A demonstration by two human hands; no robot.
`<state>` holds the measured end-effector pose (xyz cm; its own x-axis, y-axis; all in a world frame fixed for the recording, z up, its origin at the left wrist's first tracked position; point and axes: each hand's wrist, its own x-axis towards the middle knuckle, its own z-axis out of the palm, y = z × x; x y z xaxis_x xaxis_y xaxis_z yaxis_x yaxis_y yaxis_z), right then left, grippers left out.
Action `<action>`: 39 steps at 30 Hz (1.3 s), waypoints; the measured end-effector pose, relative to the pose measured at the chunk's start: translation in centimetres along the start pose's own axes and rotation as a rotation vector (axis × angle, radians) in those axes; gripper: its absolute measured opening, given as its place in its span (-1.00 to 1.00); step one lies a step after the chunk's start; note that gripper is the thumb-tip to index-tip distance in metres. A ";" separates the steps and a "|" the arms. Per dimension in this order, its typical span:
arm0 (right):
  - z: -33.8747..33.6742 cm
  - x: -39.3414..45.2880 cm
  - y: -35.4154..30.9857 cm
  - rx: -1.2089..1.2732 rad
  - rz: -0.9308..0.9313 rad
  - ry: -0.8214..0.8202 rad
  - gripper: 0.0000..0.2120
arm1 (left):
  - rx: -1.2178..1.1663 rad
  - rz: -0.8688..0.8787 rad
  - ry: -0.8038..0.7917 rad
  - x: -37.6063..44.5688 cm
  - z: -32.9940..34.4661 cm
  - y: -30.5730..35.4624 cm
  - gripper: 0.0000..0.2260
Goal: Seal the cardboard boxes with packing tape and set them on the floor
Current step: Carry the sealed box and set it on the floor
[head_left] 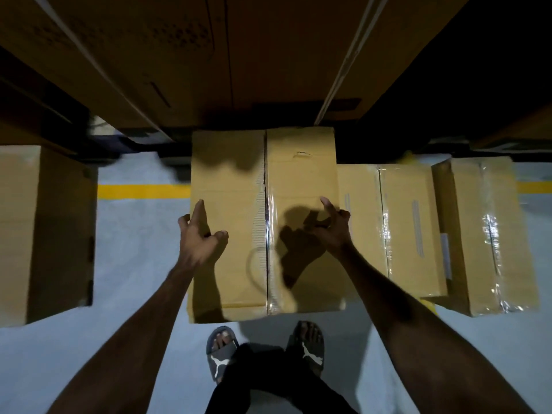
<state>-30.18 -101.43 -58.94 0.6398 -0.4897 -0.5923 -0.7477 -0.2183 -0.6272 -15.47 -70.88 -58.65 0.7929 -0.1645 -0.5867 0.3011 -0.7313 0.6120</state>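
Observation:
A tall cardboard box (233, 180) stands on the grey floor right in front of my feet, with clear packing tape running along its centre seam. My left hand (200, 234) hovers over the box's left edge with its fingers spread and holds nothing. My right hand (334, 228) hangs over the box's right edge, fingers loosely bent and empty, and casts a shadow on the lid. Whether either hand touches the cardboard I cannot tell. Two more taped boxes lie to the right: one (409, 228) against the centre box and another (484, 234) beyond it.
A further cardboard box (44, 228) stands on the floor at the left. Large stacked cartons (185, 55) with white strapping loom behind. A yellow floor line (143, 191) runs across the grey floor. My sandalled feet (263, 351) stand just before the centre box.

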 end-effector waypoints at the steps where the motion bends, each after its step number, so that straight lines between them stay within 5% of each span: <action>1: 0.5 1.6 1.8 0.027 0.014 -0.002 0.14 | 0.001 0.000 -0.014 0.8 0.6 -0.5 -0.11; 4: 2.4 6.2 7.3 0.124 0.012 -0.016 0.24 | 0.024 -0.010 -0.048 2.6 1.7 -1.7 -0.09; 13: 1.6 -0.6 4.6 0.108 -0.056 -0.008 0.03 | 0.194 0.066 -0.160 -4.6 -1.0 4.4 0.01; 18: -3.9 -17.9 -10.5 0.009 -0.080 0.050 -0.22 | 0.186 0.153 -0.204 -15.9 -6.1 11.4 -0.12; 22: -7.6 -29.4 -17.7 0.040 -0.107 -0.076 -0.15 | 0.080 0.131 -0.214 -27.9 -12.2 18.2 -0.21; 29: -11.0 -42.9 -28.4 -0.019 -0.295 -0.205 -0.43 | -0.168 0.105 0.014 -44.2 -20.6 22.1 -0.36; 39: -2.2 -51.3 -33.8 -0.071 -0.537 -0.469 -0.52 | -0.496 -0.054 0.446 -53.7 -27.8 14.0 -0.48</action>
<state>-38.13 -70.79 -6.16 0.9198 0.1117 -0.3760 -0.3074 -0.3901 -0.8680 -39.14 -53.90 -3.82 0.8810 0.2313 -0.4128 0.4697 -0.3219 0.8221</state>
